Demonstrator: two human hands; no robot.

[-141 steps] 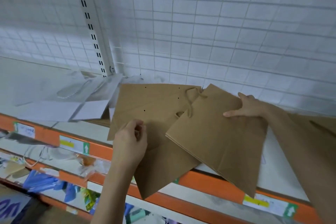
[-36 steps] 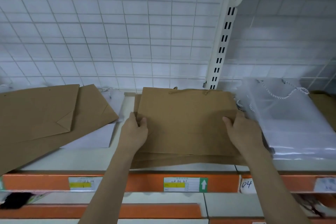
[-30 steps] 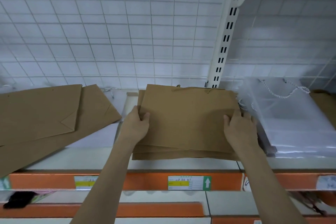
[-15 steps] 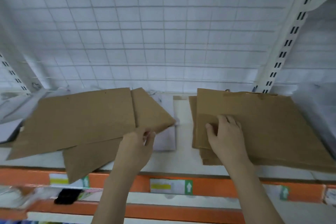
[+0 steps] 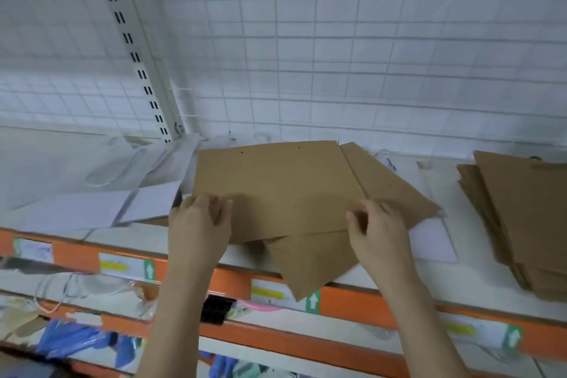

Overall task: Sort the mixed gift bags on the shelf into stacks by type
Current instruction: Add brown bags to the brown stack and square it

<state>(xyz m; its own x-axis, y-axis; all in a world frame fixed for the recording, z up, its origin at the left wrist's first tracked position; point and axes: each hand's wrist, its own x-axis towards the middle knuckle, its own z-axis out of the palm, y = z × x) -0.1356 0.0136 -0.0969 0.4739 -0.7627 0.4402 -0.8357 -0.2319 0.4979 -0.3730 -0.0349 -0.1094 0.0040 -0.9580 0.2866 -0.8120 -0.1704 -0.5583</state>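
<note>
A flat brown paper bag (image 5: 276, 187) lies on top of a second brown bag (image 5: 313, 264) whose corner hangs over the shelf's front edge. My left hand (image 5: 199, 224) grips the top bag's near left corner. My right hand (image 5: 377, 230) grips its near right edge, thumb on top. A stack of brown bags (image 5: 521, 212) lies at the right. White and clear bags (image 5: 101, 193) with rope handles lie at the left.
The white shelf (image 5: 429, 273) has an orange front rail (image 5: 352, 301) with price labels. A white wire grid (image 5: 337, 55) and a slotted upright (image 5: 138, 64) stand behind. A white sheet (image 5: 432, 239) lies under the brown bags. Lower shelves hold blue and mixed items (image 5: 76, 344).
The view swung left, away from the brown stack. My right hand left that stack and came over to the loose brown bags; both hands now hold the top one.
</note>
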